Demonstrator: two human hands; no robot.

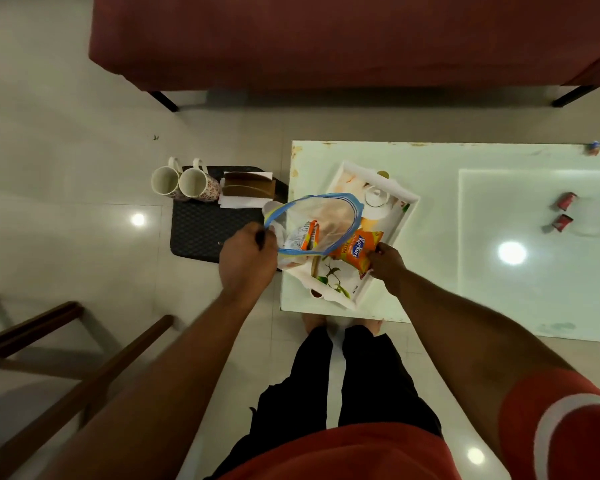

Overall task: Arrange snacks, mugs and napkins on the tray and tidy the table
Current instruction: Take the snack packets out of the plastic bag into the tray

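Note:
A white tray (404, 211) with a leaf print lies on the near left corner of the white glass table (437, 258). Over it my left hand (246, 258) grips the blue rim of a clear zip bag (326, 216) held open, with a snack packet (303, 237) still inside. My right hand (387, 266) pinches an orange Kurkure packet (355, 249) just outside the bag's mouth, above the tray. A white lidded pot (376, 199) stands in the tray. Two floral mugs (184, 183) and a napkin holder (248, 190) sit on a dark stool (201, 233) left of the table.
A maroon sofa (326, 39) runs along the far side. Two small red cans (565, 211) and a clear container (591, 216) stand on the table's right part. A wooden chair frame (66, 358) is at the lower left. My legs stand at the table's near edge.

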